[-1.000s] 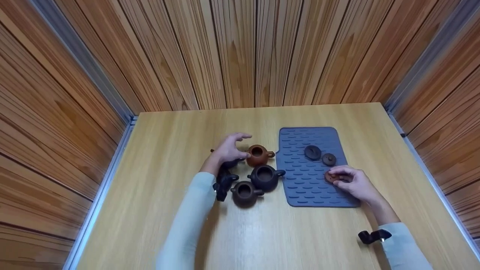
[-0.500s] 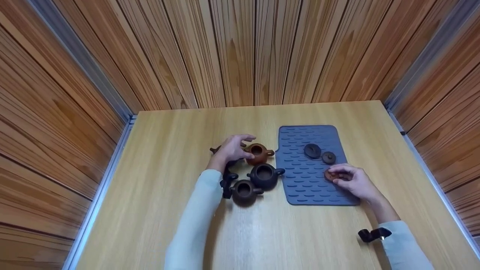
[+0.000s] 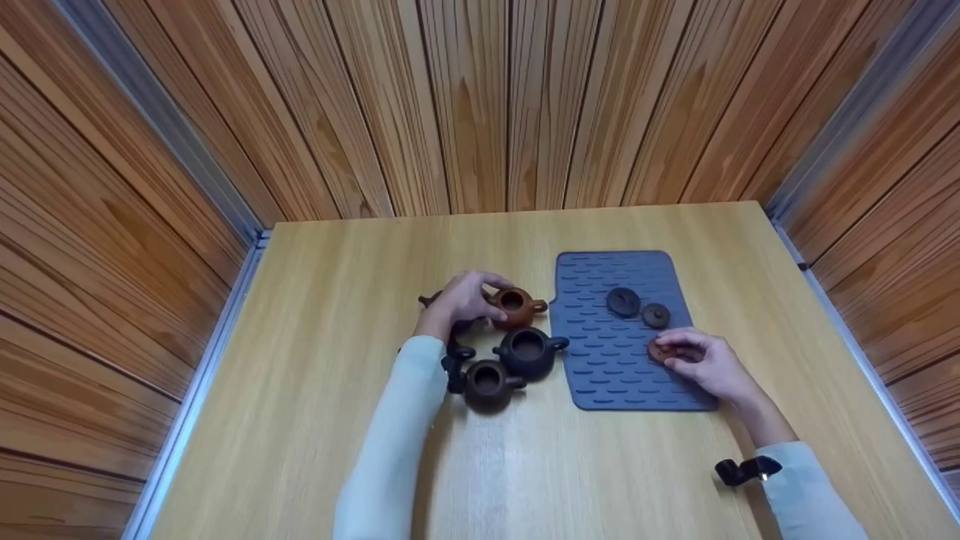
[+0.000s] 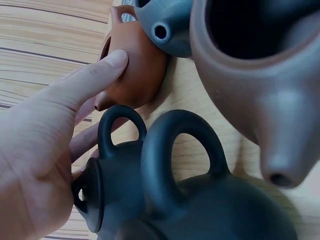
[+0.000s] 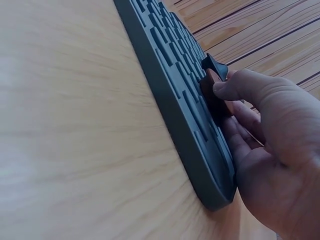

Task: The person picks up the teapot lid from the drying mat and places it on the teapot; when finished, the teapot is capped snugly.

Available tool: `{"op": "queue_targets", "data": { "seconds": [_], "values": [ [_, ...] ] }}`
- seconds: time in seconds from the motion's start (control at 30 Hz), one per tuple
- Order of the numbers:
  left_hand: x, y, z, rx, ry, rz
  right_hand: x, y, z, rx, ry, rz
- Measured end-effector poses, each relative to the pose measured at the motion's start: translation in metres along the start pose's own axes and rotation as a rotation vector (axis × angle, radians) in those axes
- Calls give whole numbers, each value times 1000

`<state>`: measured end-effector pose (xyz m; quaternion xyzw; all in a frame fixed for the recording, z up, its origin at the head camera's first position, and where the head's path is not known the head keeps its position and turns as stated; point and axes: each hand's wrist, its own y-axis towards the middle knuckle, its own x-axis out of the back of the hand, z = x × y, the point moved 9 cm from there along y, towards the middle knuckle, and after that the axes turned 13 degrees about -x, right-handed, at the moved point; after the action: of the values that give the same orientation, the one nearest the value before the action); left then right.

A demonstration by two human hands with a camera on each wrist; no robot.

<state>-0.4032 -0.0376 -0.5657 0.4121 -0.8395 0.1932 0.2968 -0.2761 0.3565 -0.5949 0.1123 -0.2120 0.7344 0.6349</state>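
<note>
My left hand (image 3: 465, 298) grips the small reddish-brown lidless teapot (image 3: 517, 319) by its spout side. In the left wrist view the thumb lies on the teapot's body (image 4: 142, 65), with the other fingers partly hidden behind it. On the right, my right hand (image 3: 709, 367) pinches a reddish-brown lid (image 3: 657, 351) between thumb and fingers, low over the grey mat (image 3: 600, 375). The right wrist view shows the thumb on the lid's edge (image 5: 212, 97). Two dark lids, one larger (image 3: 623, 302) and one smaller (image 3: 656, 316), lie farther back on the mat.
An open black teapot (image 3: 529, 354) and an open dark brown teapot (image 3: 487, 386) stand just in front of the reddish-brown one. Under my left wrist are two black teapots, a lidded one (image 4: 122, 175) and one with a large loop handle (image 4: 225, 210). Wood-panelled walls (image 3: 480, 112) enclose the table.
My left hand has shifted slightly right, and its fingers have closed in on the reddish-brown teapot. My right hand stays in place with the lid.
</note>
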Motion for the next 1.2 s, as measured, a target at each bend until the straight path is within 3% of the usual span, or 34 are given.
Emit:
{"op": "queue_targets", "data": {
  "seconds": [0.23,0.7,1.2],
  "values": [
    [-1,-2,1,21,-23,-2,0,0,-2,14,2,0],
    [0,-1,-1,-30,47,-8,0,-2,8,55,-6,-28],
    [-1,0,2,12,7,-2,-1,2,31,49,-16,-57]
  ]
}}
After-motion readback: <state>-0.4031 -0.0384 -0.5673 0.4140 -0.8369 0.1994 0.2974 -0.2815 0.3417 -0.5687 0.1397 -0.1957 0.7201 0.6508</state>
